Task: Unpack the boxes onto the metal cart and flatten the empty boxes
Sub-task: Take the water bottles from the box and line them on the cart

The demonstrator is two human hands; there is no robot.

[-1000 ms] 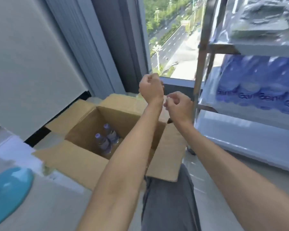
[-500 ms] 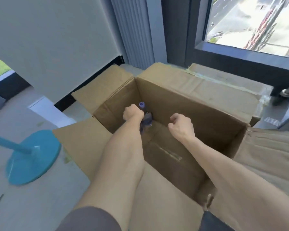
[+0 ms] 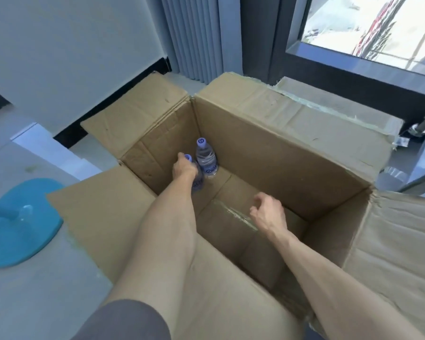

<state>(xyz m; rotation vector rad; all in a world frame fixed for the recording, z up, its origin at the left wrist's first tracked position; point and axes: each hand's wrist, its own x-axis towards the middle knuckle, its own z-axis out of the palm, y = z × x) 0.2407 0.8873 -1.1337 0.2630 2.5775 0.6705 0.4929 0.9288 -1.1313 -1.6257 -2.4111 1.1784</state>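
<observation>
A large open cardboard box (image 3: pixel 292 153) stands on the floor with its flaps folded outward. Two clear water bottles with purple caps stand in its far left corner. My left hand (image 3: pixel 184 166) reaches deep into the box and grips the nearer bottle (image 3: pixel 197 184) around its neck. The other bottle (image 3: pixel 206 158) stands free right beside it, upright. My right hand (image 3: pixel 268 213) hovers inside the box over the bare bottom, fingers loosely curled, holding nothing.
A teal round stand base (image 3: pixel 17 224) with a pole sits on the floor at left. A window (image 3: pixel 368 28) and grey wall lie behind the box. A cart caster (image 3: pixel 417 128) and a metal edge show at far right.
The view dropped from the cart shelves to the box. Both hands went down into the box; my left hand took hold of a bottle, and my right hand loosened from a fist.
</observation>
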